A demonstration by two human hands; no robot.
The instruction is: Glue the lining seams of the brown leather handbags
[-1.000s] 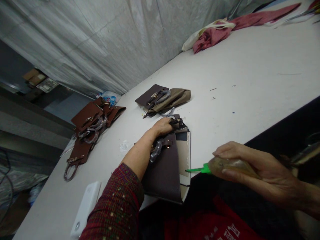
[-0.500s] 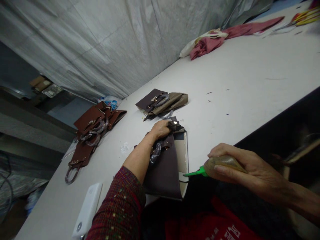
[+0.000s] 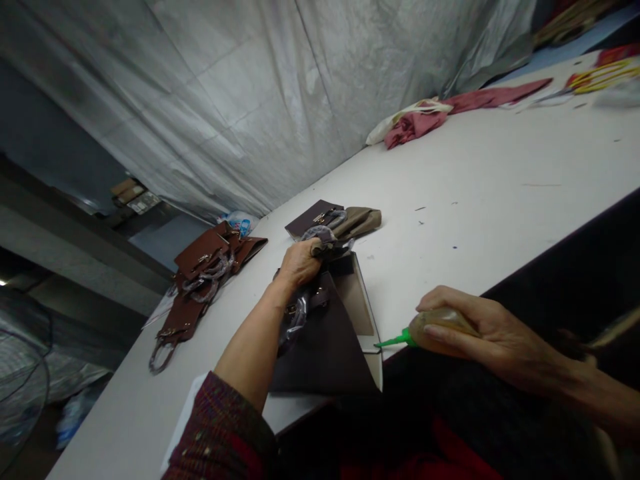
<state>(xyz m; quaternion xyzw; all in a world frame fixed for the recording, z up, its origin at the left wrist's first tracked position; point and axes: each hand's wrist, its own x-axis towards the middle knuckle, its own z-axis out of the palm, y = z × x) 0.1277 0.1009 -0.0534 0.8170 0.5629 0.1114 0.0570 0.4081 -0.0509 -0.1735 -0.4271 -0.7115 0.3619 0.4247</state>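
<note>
A dark brown handbag [image 3: 327,340] lies at the near edge of the white table [image 3: 480,180], its light lining panel [image 3: 357,303] showing on the right side. My left hand [image 3: 299,261] is closed on the bag's far top end, by the wrapped handle, and lifts that end. My right hand [image 3: 475,330] grips a small squeeze bottle [image 3: 436,328] with a green nozzle [image 3: 393,342]; the nozzle tip points at the bag's right edge, close to it.
A brown-and-tan handbag [image 3: 334,221] lies just beyond my left hand. Several reddish-brown bags [image 3: 203,270] are piled at the table's left edge. Pink cloth [image 3: 425,120] lies at the far side. A grey sheet [image 3: 280,93] hangs behind the table.
My left hand has pulled the bag's far end up and toward me, so the bag stands more tilted. My right hand with the bottle has stayed nearly in place. The view has tipped upward.
</note>
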